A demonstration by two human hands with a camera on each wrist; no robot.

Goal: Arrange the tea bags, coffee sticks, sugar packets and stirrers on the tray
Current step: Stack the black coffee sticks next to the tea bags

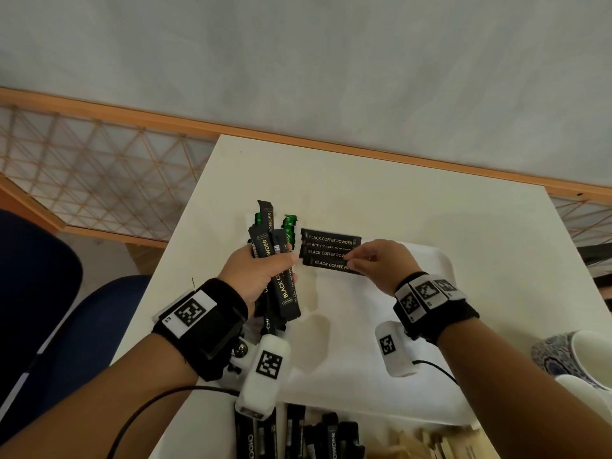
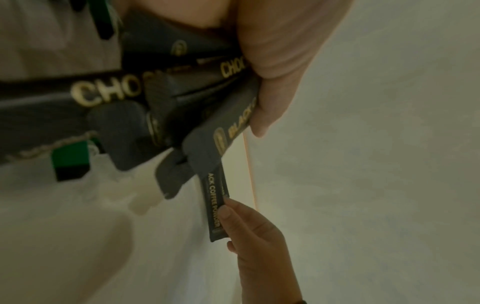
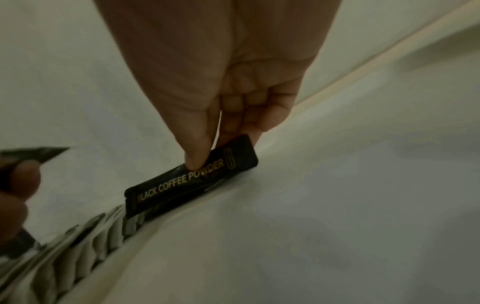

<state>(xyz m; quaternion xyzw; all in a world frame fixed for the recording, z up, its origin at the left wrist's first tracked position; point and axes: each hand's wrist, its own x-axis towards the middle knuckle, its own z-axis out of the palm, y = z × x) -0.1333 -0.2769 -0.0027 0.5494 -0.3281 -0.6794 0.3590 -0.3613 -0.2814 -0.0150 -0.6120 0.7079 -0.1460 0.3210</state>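
Observation:
My left hand [image 1: 261, 273] grips a bundle of black coffee sticks [image 1: 278, 260] mixed with green-wrapped sachets [image 1: 288, 226], held upright over the white tray [image 1: 440, 376]; the same bundle of coffee sticks [image 2: 166, 98] fills the left wrist view. My right hand [image 1: 374, 260] pinches the nearest black coffee stick [image 1: 331, 265] between thumb and fingers, low at the tray's far end. That coffee stick [image 3: 192, 178] lies beside a row of sticks [image 1: 329, 241] laid flat side by side. The right hand [image 2: 249, 226] also shows in the left wrist view.
More black sticks [image 1: 298, 432] and pale wooden stirrers [image 1: 433, 442] lie at the near table edge. A blue-patterned white cup [image 1: 576, 356] stands at the right. A blue chair [image 1: 49, 309] is at the left, and a wooden lattice rail [image 1: 99, 167] behind.

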